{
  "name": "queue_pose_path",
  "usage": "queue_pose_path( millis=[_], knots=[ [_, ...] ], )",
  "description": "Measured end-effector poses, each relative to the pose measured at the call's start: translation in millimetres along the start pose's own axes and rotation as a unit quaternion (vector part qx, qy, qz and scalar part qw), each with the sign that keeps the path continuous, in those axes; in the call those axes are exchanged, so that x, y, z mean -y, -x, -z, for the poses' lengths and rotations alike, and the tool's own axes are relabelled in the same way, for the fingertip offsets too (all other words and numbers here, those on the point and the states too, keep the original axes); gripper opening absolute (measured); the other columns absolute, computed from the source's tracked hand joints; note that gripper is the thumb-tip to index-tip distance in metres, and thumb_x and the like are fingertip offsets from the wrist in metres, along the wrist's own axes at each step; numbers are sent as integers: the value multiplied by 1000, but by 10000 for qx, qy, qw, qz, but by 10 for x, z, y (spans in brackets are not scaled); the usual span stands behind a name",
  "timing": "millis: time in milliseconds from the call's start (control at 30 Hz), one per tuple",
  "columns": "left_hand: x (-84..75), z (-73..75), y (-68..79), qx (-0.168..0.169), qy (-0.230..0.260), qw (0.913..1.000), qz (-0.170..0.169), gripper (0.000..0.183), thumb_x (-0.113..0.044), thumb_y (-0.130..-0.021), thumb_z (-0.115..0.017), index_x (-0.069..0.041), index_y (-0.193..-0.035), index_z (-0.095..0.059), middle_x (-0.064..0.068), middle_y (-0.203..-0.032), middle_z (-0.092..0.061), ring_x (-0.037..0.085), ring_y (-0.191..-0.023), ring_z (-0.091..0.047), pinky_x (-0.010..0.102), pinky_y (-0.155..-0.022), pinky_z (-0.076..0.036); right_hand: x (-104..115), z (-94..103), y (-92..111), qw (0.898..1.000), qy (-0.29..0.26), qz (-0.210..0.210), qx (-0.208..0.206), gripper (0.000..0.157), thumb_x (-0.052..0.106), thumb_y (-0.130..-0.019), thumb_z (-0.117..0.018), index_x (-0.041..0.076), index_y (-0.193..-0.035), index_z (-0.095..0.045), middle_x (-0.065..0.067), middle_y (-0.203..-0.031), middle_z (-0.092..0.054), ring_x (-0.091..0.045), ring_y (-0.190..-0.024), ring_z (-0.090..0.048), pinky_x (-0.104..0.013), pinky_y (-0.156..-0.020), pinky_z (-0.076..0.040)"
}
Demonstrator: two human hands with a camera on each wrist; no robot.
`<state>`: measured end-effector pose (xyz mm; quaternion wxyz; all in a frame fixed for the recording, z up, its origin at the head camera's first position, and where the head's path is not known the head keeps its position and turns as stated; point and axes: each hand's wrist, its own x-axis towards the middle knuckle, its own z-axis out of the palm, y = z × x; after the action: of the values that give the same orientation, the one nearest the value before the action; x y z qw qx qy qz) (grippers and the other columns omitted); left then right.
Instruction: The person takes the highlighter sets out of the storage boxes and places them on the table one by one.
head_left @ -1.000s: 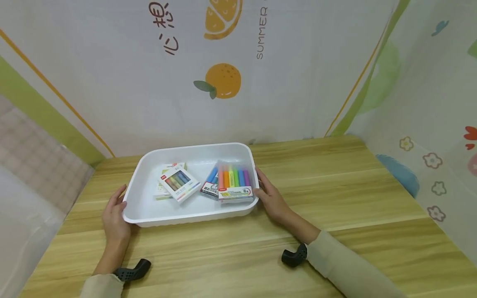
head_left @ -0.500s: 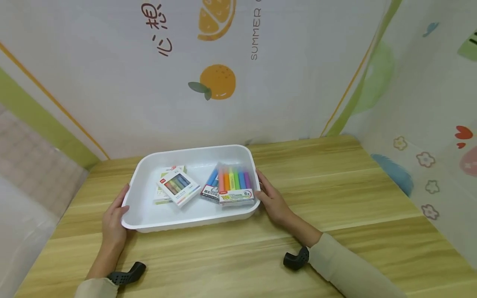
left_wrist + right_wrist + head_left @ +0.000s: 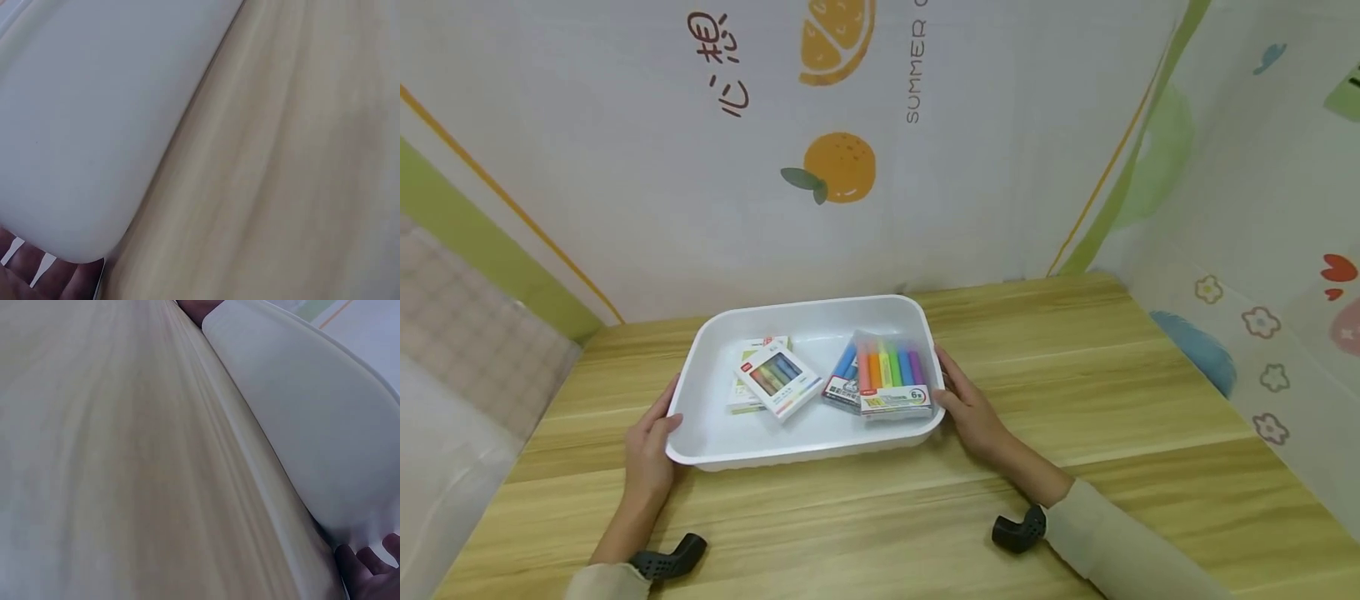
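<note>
A white plastic tray point(image 3: 715, 437) lies lengthwise across the wooden table, very low over it or on it. My left hand point(image 3: 650, 462) grips its left end, the thumb at the rim. At the right end my right hand point(image 3: 979, 421) holds the tray wall, thumb near the front corner. Both wrist views show fingers tucked against the tray's lower corners. Inside, on the left, a white box of crayon-like sticks point(image 3: 777, 380) overlaps a green-and-white box point(image 3: 741, 400). On the right a clear pack of several colourful highlighters point(image 3: 891, 379) overlaps another pack with blue pens point(image 3: 844, 375).
The wood-grain table point(image 3: 850, 525) extends in front of the tray and to its right. Behind stands a white curtain point(image 3: 970, 183) with fruit prints, and another printed sheet hangs at the right. Each wrist wears a black camera mount point(image 3: 1021, 530).
Over the last half second both hands and the tray have shifted to the right together. The packs inside keep their places in the tray. The head view has also swung slightly.
</note>
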<state>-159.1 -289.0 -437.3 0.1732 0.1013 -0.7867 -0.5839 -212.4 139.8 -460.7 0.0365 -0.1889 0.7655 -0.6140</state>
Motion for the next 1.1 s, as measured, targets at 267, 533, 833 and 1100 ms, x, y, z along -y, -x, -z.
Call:
queue_pose_path(
  millis=[267,533,833,1100],
  knots=[
    [-38,-152,50,141,134,9996,-199,53,-3,-97,-41,-10,-149,-50,-4,-154,-48,-17,-123,-48,2,-89,-45,-56,146,72,9998,137,-89,-92,64,16,-105,-41,17,-164,-15,-19,-166,-27,-39,-149,-34,-56,-116,-32],
    [-74,-267,114,377,330,9983,-304,53,-1,-97,-41,-8,-150,-48,-3,-156,-45,-18,-124,-47,4,-91,-45,-60,290,156,9996,278,18,-99,64,15,-105,-40,16,-164,-16,-17,-168,-21,-38,-151,-28,-40,-115,-30],
    [-110,-429,190,480,220,9978,-390,54,0,-98,-41,-9,-151,-47,7,-158,-42,-16,-127,-45,4,-92,-44,-99,450,233,9993,321,91,-187,63,13,-105,-39,16,-163,-17,-16,-169,-19,-39,-152,-23,-11,-107,-29],
    [-143,-573,246,577,215,9966,-546,57,2,-96,-39,-5,-153,-43,15,-159,-41,-12,-130,-44,4,-95,-42,-134,591,272,9994,232,195,-144,63,11,-104,-37,13,-163,-16,-21,-168,-16,-44,-152,-20,-7,-104,-32]
  ],
)
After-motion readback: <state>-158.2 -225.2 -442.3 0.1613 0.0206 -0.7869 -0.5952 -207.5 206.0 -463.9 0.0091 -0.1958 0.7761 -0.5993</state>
